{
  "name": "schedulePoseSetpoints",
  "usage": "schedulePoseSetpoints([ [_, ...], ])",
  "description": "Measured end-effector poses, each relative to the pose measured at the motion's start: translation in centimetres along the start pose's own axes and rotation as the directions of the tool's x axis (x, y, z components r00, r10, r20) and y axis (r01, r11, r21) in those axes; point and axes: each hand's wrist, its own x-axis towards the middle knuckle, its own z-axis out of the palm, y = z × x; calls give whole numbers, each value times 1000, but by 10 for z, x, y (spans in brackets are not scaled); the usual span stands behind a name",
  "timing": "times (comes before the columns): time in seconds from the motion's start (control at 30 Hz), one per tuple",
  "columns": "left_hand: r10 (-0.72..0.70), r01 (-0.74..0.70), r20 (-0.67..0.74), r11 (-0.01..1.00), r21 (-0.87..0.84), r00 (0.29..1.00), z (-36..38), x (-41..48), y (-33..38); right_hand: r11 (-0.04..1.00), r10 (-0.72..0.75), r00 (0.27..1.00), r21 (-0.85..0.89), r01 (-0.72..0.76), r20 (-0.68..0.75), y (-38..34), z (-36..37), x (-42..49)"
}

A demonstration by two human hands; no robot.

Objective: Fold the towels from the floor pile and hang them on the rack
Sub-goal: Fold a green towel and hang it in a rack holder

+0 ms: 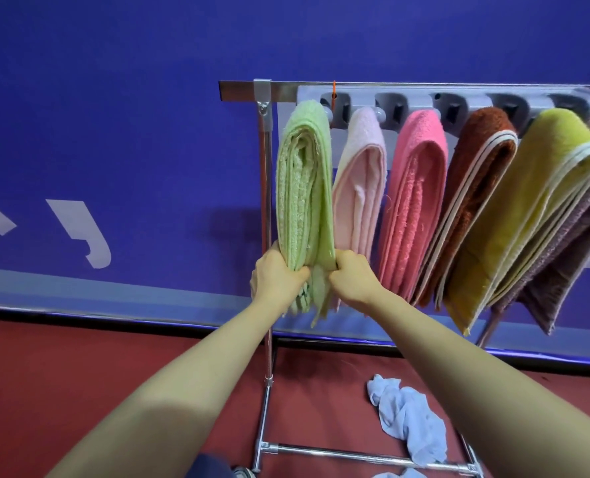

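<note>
At the rack's (264,174) left end, our left hand (275,276) and right hand (354,276) pinch the soft, limp green towel's (305,188) lower edges.

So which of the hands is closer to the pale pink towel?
Right. The right hand grips the green towel low down, just beside the pale pink towel; the left hand grips it on the far side.

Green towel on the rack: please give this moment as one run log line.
step: green towel on rack | left hand: grips its lower end | right hand: grips its lower end | floor: crumpled blue towel
</note>
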Motion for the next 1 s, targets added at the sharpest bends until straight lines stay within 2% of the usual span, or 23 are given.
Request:
schedulePoseSetpoints([
  [0.1,-17,18,-34,999,35,999,-4,1,-2,997,-12,999,-73,10,-33,-1,-1,-1],
  [0.2,-21,23,-62,1000,17,998,-12,-1,-8,980,29,983,-189,-63,-180,3,-3,1],
  [0.27,-27,26,-45,1000,-13,999,-17,-1,-14,967,44,977,-235,-94,-211,6,-1,1],
  [0.43,-22,23,19,995,-97,1000,-15,-10,-9,952,-27,996,-308,-2,-90,-2,31,-7],
  [0.67,-42,47,50,994,-100,998,-17,-9,-5,932,7,999,-363,-24,-49,7,33,-8],
  [0.73,-28,36,74,994,-105,997,-19,-10,-6,950,19,1000,-311,-15,12,6,32,-10],
  [0.83,20,-8,89,991,-132,996,-15,-14,-6,993,56,988,-112,-40,142,-6,39,-19],
  [0.9,32,-20,88,991,-130,996,-11,-16,-7,996,94,985,-4,-95,146,-9,43,-23],
  [1.0,53,-45,143,997,-62,988,-8,-14,-16,994,100,984,32,-106,150,-7,45,-25],
])
